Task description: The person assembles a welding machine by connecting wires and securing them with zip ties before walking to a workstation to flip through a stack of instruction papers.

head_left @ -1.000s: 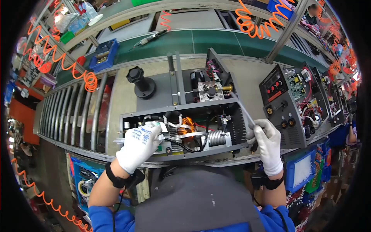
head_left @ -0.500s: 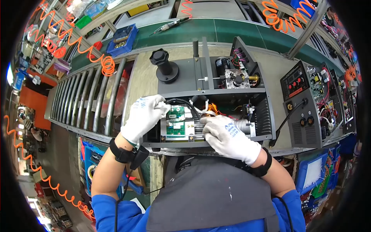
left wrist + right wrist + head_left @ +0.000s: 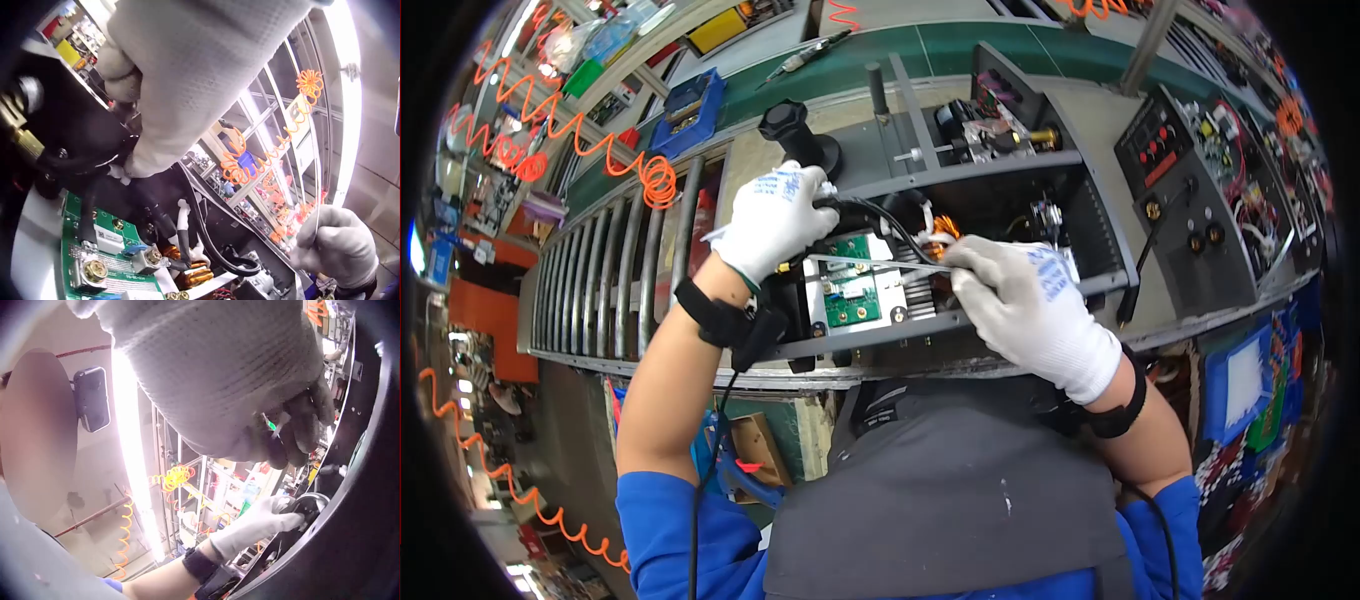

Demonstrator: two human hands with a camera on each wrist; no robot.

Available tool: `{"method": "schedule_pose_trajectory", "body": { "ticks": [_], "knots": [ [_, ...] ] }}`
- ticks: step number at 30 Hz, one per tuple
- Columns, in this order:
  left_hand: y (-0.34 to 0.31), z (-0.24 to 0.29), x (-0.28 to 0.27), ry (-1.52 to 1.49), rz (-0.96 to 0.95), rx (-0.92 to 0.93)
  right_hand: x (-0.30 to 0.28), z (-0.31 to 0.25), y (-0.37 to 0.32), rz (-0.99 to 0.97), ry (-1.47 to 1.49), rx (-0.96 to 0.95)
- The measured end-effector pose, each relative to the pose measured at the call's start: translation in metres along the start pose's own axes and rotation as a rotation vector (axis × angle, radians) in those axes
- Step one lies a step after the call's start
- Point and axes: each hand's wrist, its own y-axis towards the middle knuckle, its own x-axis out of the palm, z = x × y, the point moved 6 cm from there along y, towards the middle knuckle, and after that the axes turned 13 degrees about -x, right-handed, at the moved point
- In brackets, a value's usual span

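Observation:
My gloved left hand (image 3: 775,218) grips a black cable (image 3: 884,212) at the left end of an open grey metal housing (image 3: 970,180). In the left wrist view its fingers close round dark cables above a green circuit board (image 3: 112,247), with a small white bit at the fingertips. A white end sticks out behind this hand in the head view. My gloved right hand (image 3: 1025,300) pinches a thin white cable tie (image 3: 870,262), which points left across the board. An orange-wound coil (image 3: 943,232) sits inside the housing, just beyond the right fingertips.
A black knob (image 3: 785,122) stands behind the housing. To the right is another unit with a control panel (image 3: 1157,150). Metal rollers (image 3: 625,265) lie to the left. A blue bin (image 3: 690,118) and a power screwdriver (image 3: 805,57) are at the back.
My right hand went from beyond the housing's right end, holding the white strip, to over its middle. My left hand shifted from low over the board to the far left, gripping the black cable.

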Motion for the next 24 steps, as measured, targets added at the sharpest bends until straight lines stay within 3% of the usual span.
{"method": "schedule_pose_trajectory", "body": {
  "ticks": [1,3,5,7,9,11,15,17,24],
  "knots": [
    [0.003,0.002,0.002,0.037,-0.016,0.014,0.011,0.003,-0.008,0.179,-0.102,-0.141],
    [0.006,0.001,0.008,0.066,-0.031,0.04,0.028,0.009,-0.014,0.218,-0.183,-0.141],
    [0.01,0.001,0.002,0.012,-0.08,0.032,0.027,0.006,-0.005,0.219,-0.151,-0.108],
    [0.011,-0.003,-0.005,-0.046,-0.111,0.033,0.031,0.007,0.006,-0.009,0.095,0.142],
    [0.013,-0.012,0.0,-0.158,-0.224,-0.024,0.04,0.012,0.01,0.018,0.134,0.151],
    [0.011,-0.015,0.002,-0.2,-0.162,0.011,0.051,0.011,0.015,0.064,0.251,0.091],
    [0.01,-0.014,0.006,-0.215,-0.188,-0.033,0.056,0.006,0.022,0.112,0.312,0.159],
    [0.01,-0.012,0.006,-0.138,-0.109,0.011,0.057,0.006,0.027,0.066,0.326,0.215],
    [0.009,-0.013,0.005,-0.184,-0.157,-0.017,0.061,0.01,0.036,0.032,0.389,0.335]
  ]
}}
